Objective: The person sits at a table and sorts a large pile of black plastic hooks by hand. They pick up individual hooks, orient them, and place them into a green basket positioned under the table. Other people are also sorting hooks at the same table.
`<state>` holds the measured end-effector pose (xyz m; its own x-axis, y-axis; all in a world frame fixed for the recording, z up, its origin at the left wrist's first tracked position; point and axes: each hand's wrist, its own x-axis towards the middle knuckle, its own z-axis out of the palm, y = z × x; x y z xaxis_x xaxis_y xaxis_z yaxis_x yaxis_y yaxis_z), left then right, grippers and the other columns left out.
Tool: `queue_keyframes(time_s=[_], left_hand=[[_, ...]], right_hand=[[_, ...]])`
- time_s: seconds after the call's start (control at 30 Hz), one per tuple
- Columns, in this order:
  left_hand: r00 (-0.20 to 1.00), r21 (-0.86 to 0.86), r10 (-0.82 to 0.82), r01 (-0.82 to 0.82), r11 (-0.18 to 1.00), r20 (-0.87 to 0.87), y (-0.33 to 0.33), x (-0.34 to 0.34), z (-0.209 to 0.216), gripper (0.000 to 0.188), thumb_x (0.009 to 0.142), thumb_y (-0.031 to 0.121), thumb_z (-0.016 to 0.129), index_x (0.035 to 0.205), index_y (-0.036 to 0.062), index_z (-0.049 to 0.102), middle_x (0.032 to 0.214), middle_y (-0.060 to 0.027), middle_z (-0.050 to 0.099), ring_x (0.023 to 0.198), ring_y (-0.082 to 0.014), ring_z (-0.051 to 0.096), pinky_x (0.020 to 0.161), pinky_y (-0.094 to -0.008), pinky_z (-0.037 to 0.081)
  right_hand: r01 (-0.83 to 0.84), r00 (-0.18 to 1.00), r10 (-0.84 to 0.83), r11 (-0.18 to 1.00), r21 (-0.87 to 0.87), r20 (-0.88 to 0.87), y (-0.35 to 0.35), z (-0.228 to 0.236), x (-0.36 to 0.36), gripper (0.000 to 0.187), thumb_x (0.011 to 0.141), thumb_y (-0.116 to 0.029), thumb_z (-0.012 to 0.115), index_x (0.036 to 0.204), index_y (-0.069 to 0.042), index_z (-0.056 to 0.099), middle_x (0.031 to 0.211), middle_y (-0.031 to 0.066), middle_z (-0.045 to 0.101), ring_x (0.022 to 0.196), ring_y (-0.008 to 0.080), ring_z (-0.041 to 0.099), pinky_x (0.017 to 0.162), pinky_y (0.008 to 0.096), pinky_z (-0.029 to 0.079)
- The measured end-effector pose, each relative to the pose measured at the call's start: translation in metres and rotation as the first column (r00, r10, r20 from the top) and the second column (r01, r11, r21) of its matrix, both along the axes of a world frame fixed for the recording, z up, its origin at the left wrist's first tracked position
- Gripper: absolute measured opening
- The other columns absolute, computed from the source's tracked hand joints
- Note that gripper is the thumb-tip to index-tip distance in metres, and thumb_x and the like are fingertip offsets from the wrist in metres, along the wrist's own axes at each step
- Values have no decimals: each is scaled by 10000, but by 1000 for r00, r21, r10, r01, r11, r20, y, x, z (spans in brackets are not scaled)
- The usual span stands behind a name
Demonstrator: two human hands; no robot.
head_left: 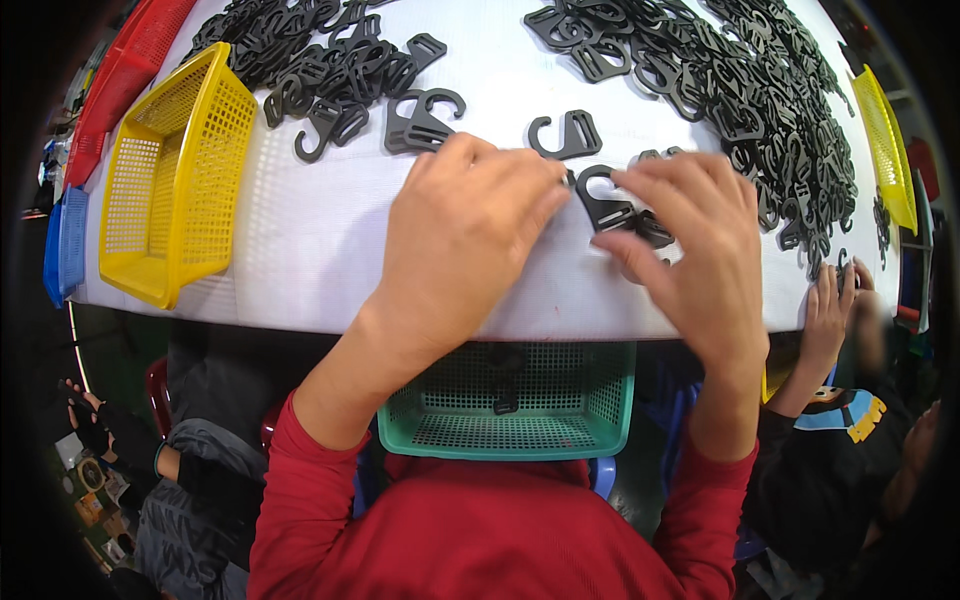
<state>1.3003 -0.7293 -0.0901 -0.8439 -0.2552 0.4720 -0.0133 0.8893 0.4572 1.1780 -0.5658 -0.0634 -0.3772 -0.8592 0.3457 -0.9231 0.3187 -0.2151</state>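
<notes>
My left hand (470, 225) is over the white table with its fingers curled together and the tips turned away from view. A small dark bit shows at those fingertips, too hidden to name. To its right, my right hand (695, 235) has thumb and fingers spread around a black plastic hook buckle (608, 212); I see no firm grip on it. More black buckles show partly under that hand. Just beyond both hands lies a single hook buckle (578, 135), and a pair of overlapping buckles (415, 130) rests past my left hand.
Heaps of black buckles lie at the far left (290, 45) and along the right (790, 130). A yellow basket (180, 180) stands at left, beside red and blue ones. Below the table edge, a green basket (505, 440) holds a few buckles. Another person's hand (828, 310) works at right.
</notes>
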Motion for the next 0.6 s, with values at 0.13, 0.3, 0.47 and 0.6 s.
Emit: queue_keyframes(time_s=[0.13, 0.3, 0.47, 0.6], left_hand=[[991, 395, 41, -89, 914, 129, -1, -5, 11, 145, 883, 101, 664, 972, -3, 713, 810, -92, 700, 650, -167, 620, 604, -280, 489], [991, 404, 112, -130, 905, 68, -1, -6, 3, 164, 877, 128, 664, 933, -22, 700, 841, -168, 682, 726, -297, 657, 651, -331, 493], [988, 332, 150, -154, 930, 38, -3, 1, 5, 298, 818, 106, 727, 1084, -15, 666, 1054, -162, 636, 846, -296, 626, 727, -367, 508], [992, 58, 118, -120, 991, 47, 0, 23, 8, 398, 758, 76, 763, 1128, -7, 643, 1143, -152, 601, 972, -300, 593, 813, -369, 501]], right_hand=[[10, 988, -16, 999, -41, -155, 7, -18, 14, 267, 714, -176, 774, 938, -60, 688, 923, 16, 657, 960, 208, 594, 933, 467, 371], [69, 980, -106, 975, -210, -168, 4, -22, 13, 164, 755, -108, 732, 905, -64, 682, 885, 18, 656, 935, 194, 612, 889, 428, 397], [171, 985, -167, 957, -234, 37, 5, -23, 9, 226, 764, -123, 744, 969, -52, 682, 901, 43, 607, 877, 251, 562, 759, 384, 400], [215, 973, -204, 970, -113, 104, 26, -13, 18, 357, 743, -158, 777, 1059, -36, 664, 967, 74, 594, 870, 246, 553, 741, 372, 405]])
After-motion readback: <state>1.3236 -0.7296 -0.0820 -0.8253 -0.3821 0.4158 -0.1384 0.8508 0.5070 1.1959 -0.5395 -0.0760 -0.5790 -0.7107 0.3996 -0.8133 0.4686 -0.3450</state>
